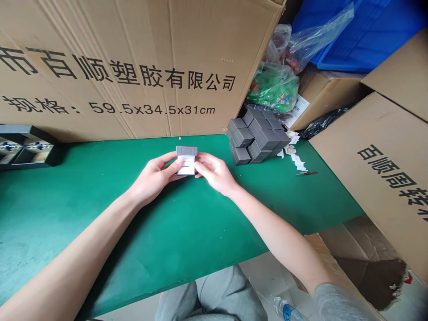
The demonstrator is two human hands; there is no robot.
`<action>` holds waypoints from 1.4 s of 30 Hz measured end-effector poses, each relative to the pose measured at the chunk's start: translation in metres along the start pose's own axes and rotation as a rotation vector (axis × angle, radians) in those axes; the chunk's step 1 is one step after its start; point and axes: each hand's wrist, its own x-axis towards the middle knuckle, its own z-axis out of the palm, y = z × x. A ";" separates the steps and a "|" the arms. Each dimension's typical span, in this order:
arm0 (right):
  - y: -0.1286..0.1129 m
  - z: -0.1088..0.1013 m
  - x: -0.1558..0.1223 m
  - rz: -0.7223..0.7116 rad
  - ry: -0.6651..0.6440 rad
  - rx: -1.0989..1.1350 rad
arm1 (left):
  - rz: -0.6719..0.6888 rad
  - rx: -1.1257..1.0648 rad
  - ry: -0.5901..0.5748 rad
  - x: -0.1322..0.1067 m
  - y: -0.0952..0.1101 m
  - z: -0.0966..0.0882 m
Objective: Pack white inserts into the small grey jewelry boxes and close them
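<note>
A small box (186, 161) with a dark grey top part and a white lower face is held upright above the green table. My left hand (158, 174) grips its left side, thumb on the white face. On the opposite side my right hand (214, 171) pinches the box, its thumb near the lower right corner. The fingers behind the box are partly hidden. To the right of my hands, several dark grey boxes (257, 136) are stacked against one another.
A large cardboard carton (133, 40) stands along the back of the green table (187, 232). At left lies a black compartmented tray (28, 156). White paper scraps (297, 161) and a small metal tool (306, 173) lie right of the stack. Another carton (374, 165) borders the right edge.
</note>
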 end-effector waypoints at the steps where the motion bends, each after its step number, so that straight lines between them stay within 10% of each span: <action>1: 0.000 -0.002 0.001 0.014 -0.015 0.011 | -0.003 -0.005 0.008 0.000 0.000 0.000; 42: 0.002 0.003 0.000 0.055 0.090 -0.096 | 0.003 0.170 -0.112 -0.003 0.003 -0.003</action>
